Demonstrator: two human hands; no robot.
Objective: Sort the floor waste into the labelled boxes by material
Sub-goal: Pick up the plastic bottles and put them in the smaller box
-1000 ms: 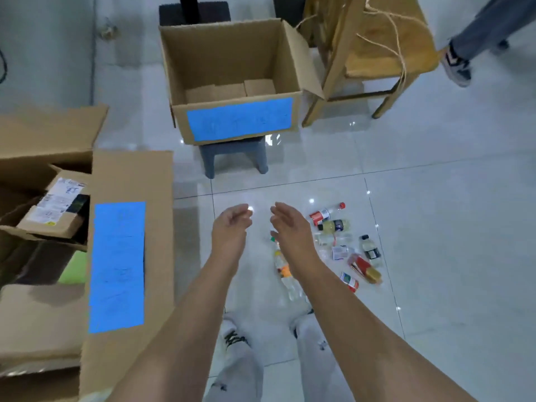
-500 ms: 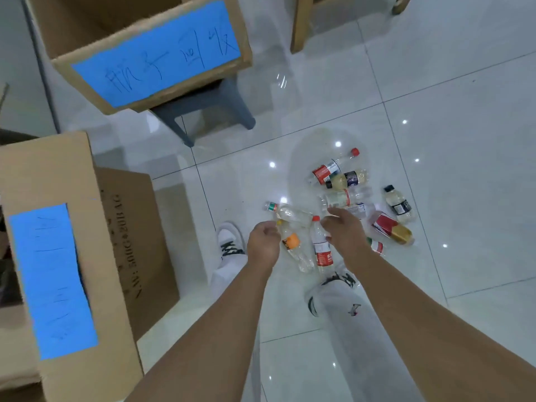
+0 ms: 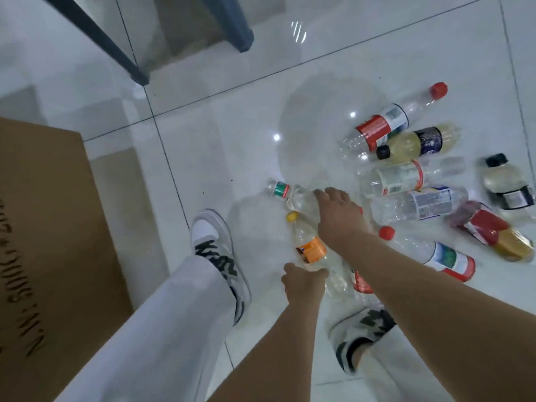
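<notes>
Several plastic bottles lie scattered on the white tiled floor. My left hand (image 3: 301, 285) curls over the lower end of the orange-label bottle (image 3: 311, 249), which has a yellow cap. My right hand (image 3: 339, 219) reaches down with straight fingers that touch the clear bottle with a green label (image 3: 285, 192). A red-capped clear bottle (image 3: 429, 253) lies just right of my right forearm. A red-label bottle (image 3: 361, 281) is partly hidden under that forearm. The sorting box (image 3: 43, 227), brown cardboard, fills the left edge; its label is out of view.
More bottles lie to the right: a red-label one (image 3: 383, 127), a yellowish drink (image 3: 414, 143), clear ones (image 3: 406, 177), a dark-capped one (image 3: 507, 184) and a red-and-amber one (image 3: 493, 230). Grey stool legs (image 3: 240, 30) stand above. My shoes (image 3: 214, 245) flank the pile.
I have bent down, so the bottles look much closer. Both hands dropped onto the nearest bottles, the left at the orange-label one and the right at the green-label one.
</notes>
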